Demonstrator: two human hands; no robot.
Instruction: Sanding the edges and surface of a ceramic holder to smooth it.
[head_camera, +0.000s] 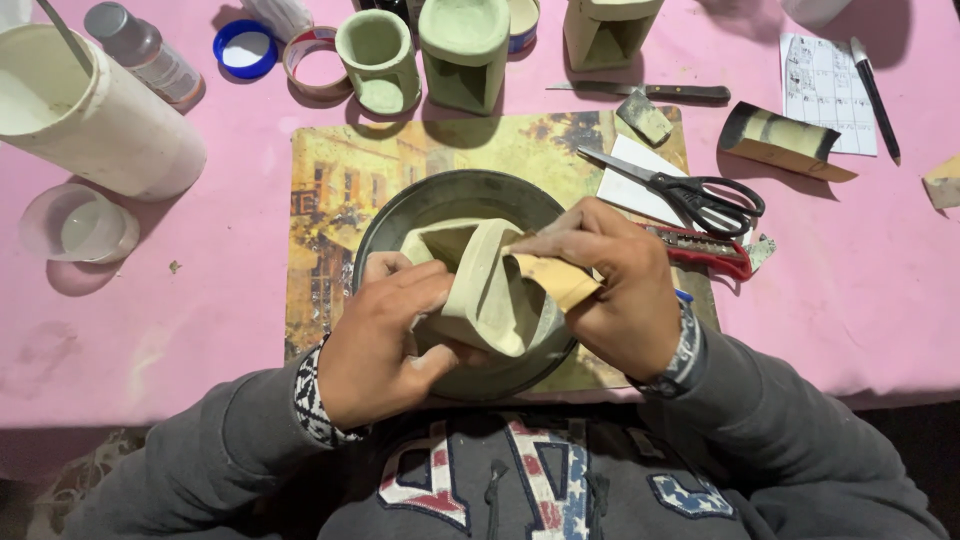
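The left hand (385, 335) is wrapped tight around a pale green clay piece (485, 290), with the fingers curled over one side and the thumb tucked under, so the piece cannot wobble. It holds the piece tipped on its side, just above a dark round dish (440, 195), likely so dust falls into the dish and not on the table. The dish sits on a picture mat (330, 170) near the front edge of the pink table (150, 330), right in front of the person. The right hand (615, 290) is closed in a pinch on a small folded bit of tan sandpaper (560, 280) and presses it flat against the rim of the clay piece. Both hands are closed, with no loose fingers sticking out. Just beside the right hand, on the mat's right side, lie black scissors (700, 195) and a red box cutter (705, 248), close enough to grab. Along the back edge of the table stand more green clay pieces (462, 50), set out of the way. Near the back left corner a big white tube (95, 120) leans, and a clear plastic cup (75, 225) sits by the left edge. A black pen (873, 85) lies on a sheet of paper (822, 85) near the back right corner
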